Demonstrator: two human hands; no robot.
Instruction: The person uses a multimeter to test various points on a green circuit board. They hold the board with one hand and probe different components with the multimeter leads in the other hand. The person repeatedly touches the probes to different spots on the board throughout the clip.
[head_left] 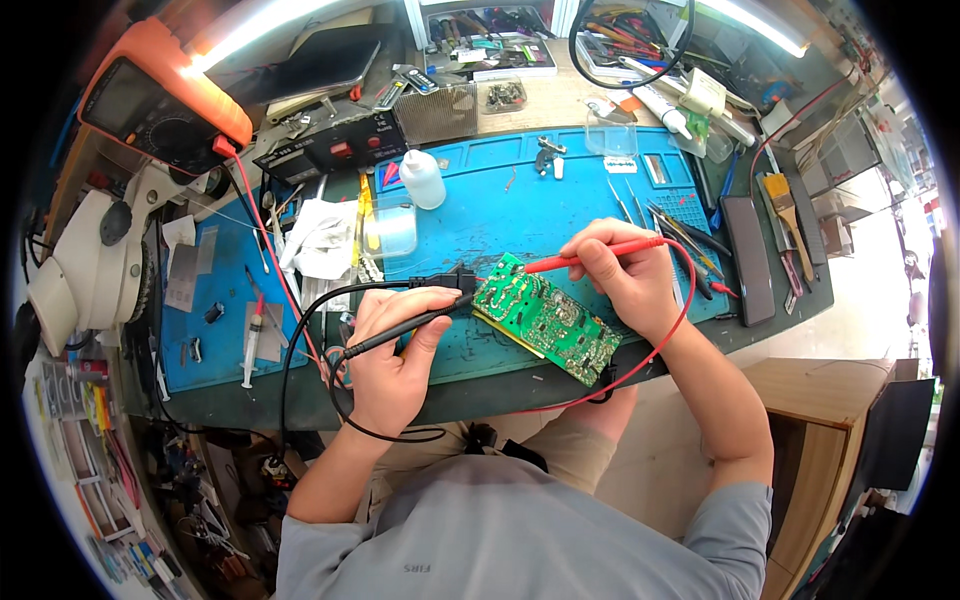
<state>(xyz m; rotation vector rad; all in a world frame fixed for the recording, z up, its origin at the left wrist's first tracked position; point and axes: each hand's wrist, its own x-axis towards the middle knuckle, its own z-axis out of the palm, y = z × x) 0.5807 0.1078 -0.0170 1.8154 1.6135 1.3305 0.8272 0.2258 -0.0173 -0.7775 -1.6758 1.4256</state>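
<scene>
A green circuit board (548, 318) lies tilted on the blue work mat (490, 215), its soldered side up. My left hand (388, 350) is closed on a black test probe (400, 338), whose tip reaches the board's left end. A black power plug (448, 291) with a cable meets the board there, close to my left fingertips. In my right hand (625, 270) I pinch a red test probe (590, 254), its tip at the board's upper left corner. Whether either tip touches metal I cannot tell. The orange multimeter (160, 105) stands at the far left.
A white squeeze bottle (422, 180) and clear plastic box (390, 230) stand behind the board. A syringe (252, 345) lies left. Tweezers, a dark phone (747, 260) and a brush (786, 205) lie right. Probe leads loop past both forearms. A microscope-like white stand (80, 260) fills the left side.
</scene>
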